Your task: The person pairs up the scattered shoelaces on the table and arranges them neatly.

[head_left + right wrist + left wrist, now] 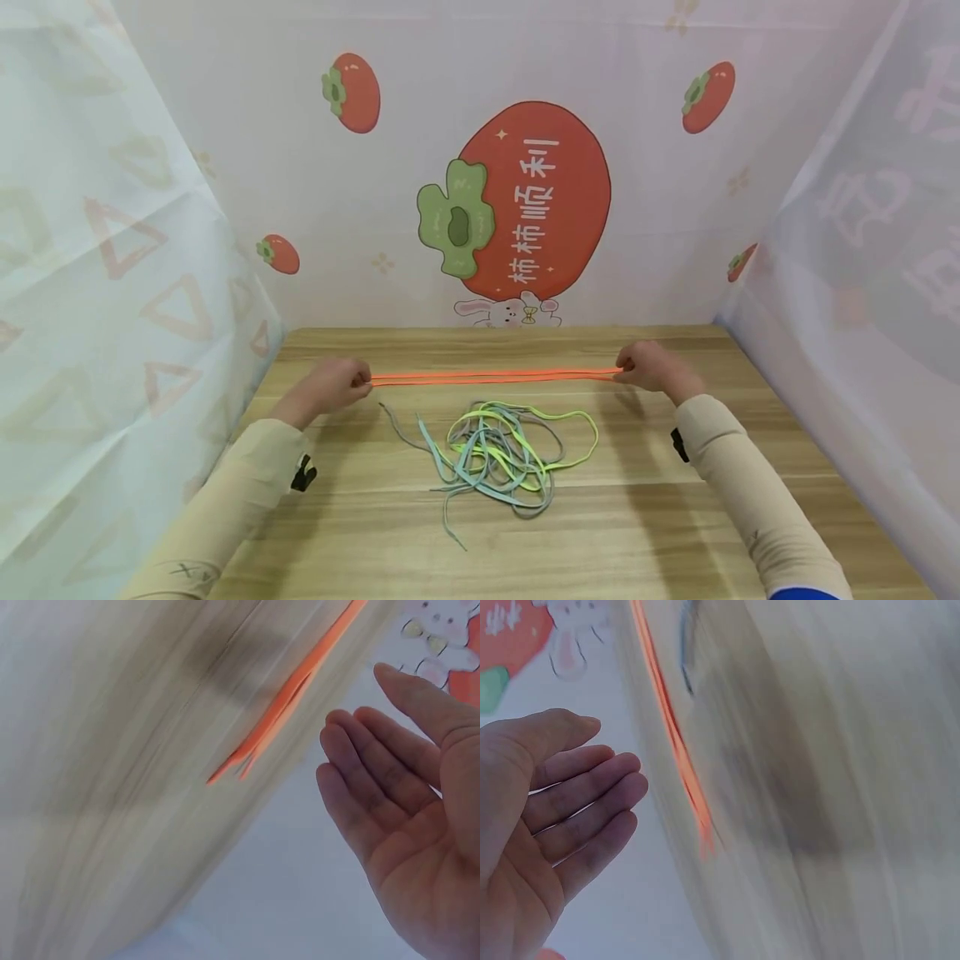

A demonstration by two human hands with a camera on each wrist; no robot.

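Note:
An orange shoelace, in several side-by-side strands, stretches straight across the back of the table. In the head view my left hand is at its left end and my right hand at its right end. Both wrist views show more: the left hand has its fingers loosely extended, apart from the lace end. Likewise the right hand is open beside the other lace end, holding nothing. In front of the orange lace lies a loose tangle of yellow-green, light blue and grey shoelaces.
The wooden table runs back to a white printed wall sheet with persimmon pictures. White sheets also hang at the left and right. A grey lace tip reaches out from the tangle towards the left hand.

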